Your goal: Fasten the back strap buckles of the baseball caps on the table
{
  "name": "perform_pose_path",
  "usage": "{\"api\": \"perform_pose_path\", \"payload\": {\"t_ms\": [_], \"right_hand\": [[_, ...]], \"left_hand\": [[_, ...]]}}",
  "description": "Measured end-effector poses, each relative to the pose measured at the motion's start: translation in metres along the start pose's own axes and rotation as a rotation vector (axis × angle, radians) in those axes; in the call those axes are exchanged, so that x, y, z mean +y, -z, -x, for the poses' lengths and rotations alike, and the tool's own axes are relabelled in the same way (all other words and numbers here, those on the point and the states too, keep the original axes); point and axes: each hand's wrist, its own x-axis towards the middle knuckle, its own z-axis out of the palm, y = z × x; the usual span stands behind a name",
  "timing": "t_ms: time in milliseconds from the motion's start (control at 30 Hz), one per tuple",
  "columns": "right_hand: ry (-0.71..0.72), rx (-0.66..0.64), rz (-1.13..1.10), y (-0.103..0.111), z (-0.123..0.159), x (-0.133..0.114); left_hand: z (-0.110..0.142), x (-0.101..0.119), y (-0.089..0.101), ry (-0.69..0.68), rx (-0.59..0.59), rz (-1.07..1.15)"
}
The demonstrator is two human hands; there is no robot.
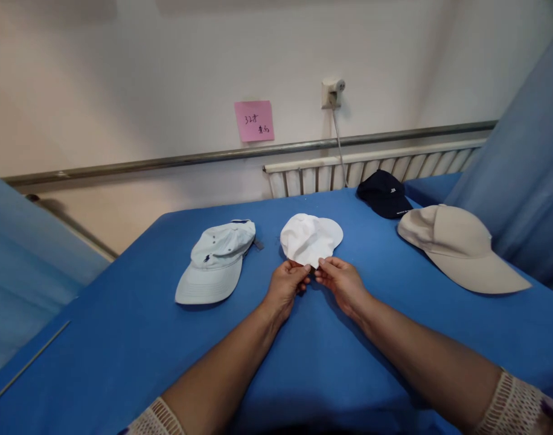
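Note:
A white cap [306, 237] lies on the blue-covered table [145, 338], its brim pointing away to the right. My left hand [288, 284] pinches the near edge of the cap between thumb and fingers. Close beside it, my right hand [342, 281] grips the same edge a little to the right. A dark gap shows under the edge between the two hands. To the left rests a pale blue-green cap [215, 260] with a small dark emblem, its brim toward me. On the right sits a larger beige cap [462, 244].
Behind the beige cap is a navy cap [384, 193]. A thin stick [29, 364] lies at the table's left. Along the wall run a metal rail [190, 158] and a white radiator [313, 180], with a plugged-in cord [339, 142]. Blue curtains [525, 157] hang at both sides.

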Motion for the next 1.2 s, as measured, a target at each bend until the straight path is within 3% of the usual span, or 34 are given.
{"api": "perform_pose_path", "payload": {"t_ms": [467, 733, 1200], "right_hand": [[0.021, 0.029, 0.042, 0.000, 0.000, -0.001], [0.076, -0.016, 0.104, -0.001, 0.000, 0.006], [0.006, 0.017, 0.079, -0.002, -0.001, 0.004]], "left_hand": [[-0.004, 0.000, -0.002, -0.021, 0.017, 0.017], [-0.008, -0.002, -0.002, -0.024, 0.030, 0.022], [-0.008, -0.004, -0.001, -0.072, 0.037, 0.031]]}}
